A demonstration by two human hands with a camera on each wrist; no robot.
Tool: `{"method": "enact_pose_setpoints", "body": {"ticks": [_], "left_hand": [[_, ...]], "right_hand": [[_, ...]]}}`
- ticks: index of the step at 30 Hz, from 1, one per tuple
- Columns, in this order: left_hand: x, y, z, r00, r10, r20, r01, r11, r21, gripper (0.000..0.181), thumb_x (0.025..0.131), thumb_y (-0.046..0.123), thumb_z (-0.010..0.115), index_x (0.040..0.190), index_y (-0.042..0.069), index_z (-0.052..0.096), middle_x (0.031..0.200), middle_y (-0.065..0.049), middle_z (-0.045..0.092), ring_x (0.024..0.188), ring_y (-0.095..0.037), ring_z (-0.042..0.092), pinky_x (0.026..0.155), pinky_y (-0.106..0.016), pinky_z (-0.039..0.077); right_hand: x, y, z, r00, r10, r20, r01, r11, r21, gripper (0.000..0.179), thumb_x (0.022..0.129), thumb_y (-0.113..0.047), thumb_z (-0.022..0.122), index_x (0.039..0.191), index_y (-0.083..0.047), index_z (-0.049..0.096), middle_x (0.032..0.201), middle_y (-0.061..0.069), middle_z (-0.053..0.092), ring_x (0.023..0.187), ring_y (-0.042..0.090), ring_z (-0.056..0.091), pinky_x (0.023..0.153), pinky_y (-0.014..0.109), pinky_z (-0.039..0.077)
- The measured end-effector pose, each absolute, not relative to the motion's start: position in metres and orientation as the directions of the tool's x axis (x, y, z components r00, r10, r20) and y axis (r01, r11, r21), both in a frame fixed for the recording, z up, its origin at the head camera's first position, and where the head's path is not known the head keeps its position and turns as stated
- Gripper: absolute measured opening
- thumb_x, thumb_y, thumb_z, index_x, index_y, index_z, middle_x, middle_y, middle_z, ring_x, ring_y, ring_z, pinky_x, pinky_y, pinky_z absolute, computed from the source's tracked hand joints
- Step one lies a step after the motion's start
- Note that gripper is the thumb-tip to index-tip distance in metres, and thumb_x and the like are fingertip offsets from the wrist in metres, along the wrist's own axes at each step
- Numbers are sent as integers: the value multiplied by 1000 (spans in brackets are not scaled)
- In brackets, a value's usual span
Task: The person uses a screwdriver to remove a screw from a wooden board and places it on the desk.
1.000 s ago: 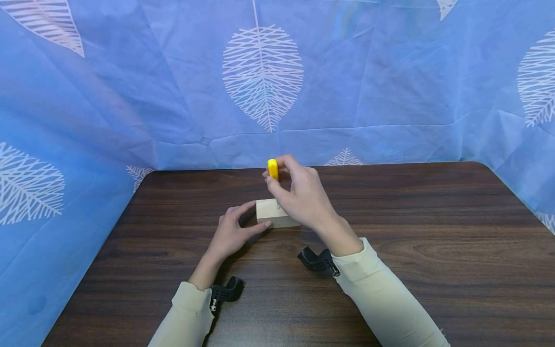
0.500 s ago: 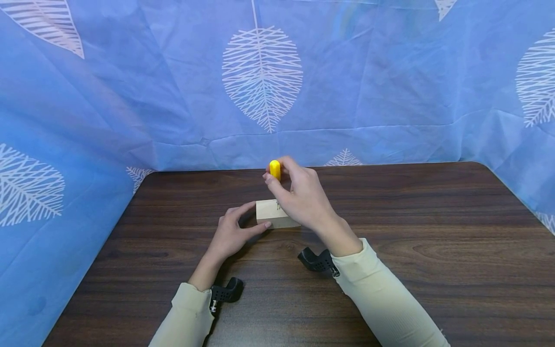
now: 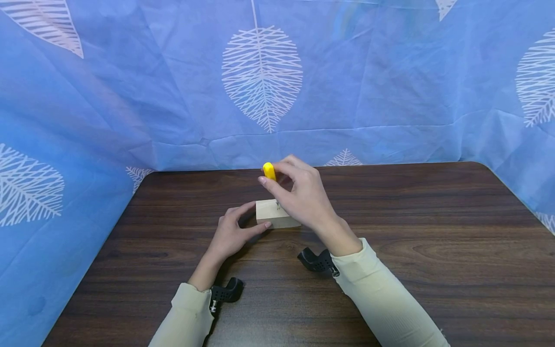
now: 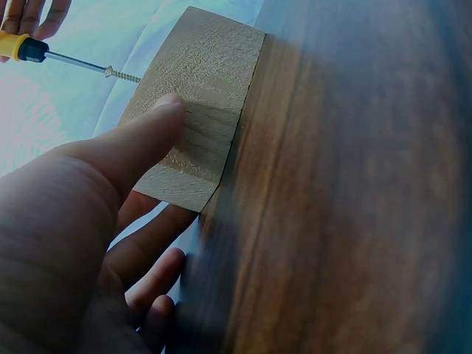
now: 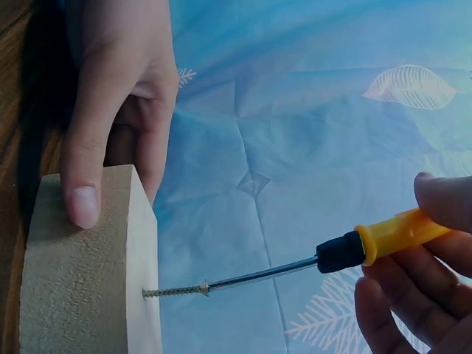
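A pale wooden block (image 3: 277, 221) lies on the dark table, its left end gripped between the thumb and fingers of my left hand (image 3: 234, 233). From the block's top face stands a screw (image 5: 175, 292), partly sunk in the wood with much of its thread showing. The shaft tip of a screwdriver (image 5: 376, 240) meets the screw head. My right hand (image 3: 303, 193) pinches the screwdriver's yellow handle above the block. The left wrist view shows the screwdriver handle (image 4: 13, 46) with its black collar, the screw (image 4: 122, 74) and my left thumb pressing the block's side.
The dark wood-grain table (image 3: 412, 231) spreads around the hands. A blue cloth (image 3: 368, 86) with white leaf prints hangs behind and at the sides. Black wrist mounts (image 3: 227, 290) show at both sleeves.
My right hand's fingers have shifted around the screwdriver handle, whose top leaned right, then back to the left. My left hand and the block have stayed in place.
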State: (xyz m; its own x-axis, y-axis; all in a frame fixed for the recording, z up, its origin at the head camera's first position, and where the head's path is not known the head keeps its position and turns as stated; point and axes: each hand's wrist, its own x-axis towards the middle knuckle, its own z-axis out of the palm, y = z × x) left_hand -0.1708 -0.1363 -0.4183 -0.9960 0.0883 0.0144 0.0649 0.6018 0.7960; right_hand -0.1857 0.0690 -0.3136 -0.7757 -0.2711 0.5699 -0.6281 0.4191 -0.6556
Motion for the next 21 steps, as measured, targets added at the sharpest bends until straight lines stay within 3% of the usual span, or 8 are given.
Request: {"method": "enact_pose_setpoints", "body": {"ticks": [5, 11, 21], "left_hand": [[-171, -136, -419, -996, 87, 7, 58, 596, 801, 74, 94, 44, 85, 159, 21, 56, 159, -10, 58, 150, -38, 46, 120, -70, 39], [-170, -136, -418, -997, 83, 1, 50, 593, 804, 74, 94, 44, 85, 158, 22, 57, 159, -10, 58, 151, -39, 45, 120, -70, 39], [-170, -136, -418, -996, 87, 10, 59, 589, 806, 74, 94, 44, 85, 158, 21, 57, 157, -10, 59, 149, -38, 47, 120, -69, 39]], "right_hand": [[-185, 69, -311, -807, -247, 537, -589, 412, -696, 29, 98, -19, 82, 123, -7, 71, 100, 4, 78, 87, 18, 75, 80, 42, 63], [-183, 69, -308, -814, -245, 527, -580, 404, -707, 19, 96, -15, 83, 110, -8, 72, 96, 3, 79, 83, 16, 75, 78, 36, 62], [-182, 68, -309, -805, -247, 539, -586, 470, -660, 22, 102, -17, 74, 121, -6, 72, 105, 7, 78, 96, 22, 77, 92, 43, 64]]}}
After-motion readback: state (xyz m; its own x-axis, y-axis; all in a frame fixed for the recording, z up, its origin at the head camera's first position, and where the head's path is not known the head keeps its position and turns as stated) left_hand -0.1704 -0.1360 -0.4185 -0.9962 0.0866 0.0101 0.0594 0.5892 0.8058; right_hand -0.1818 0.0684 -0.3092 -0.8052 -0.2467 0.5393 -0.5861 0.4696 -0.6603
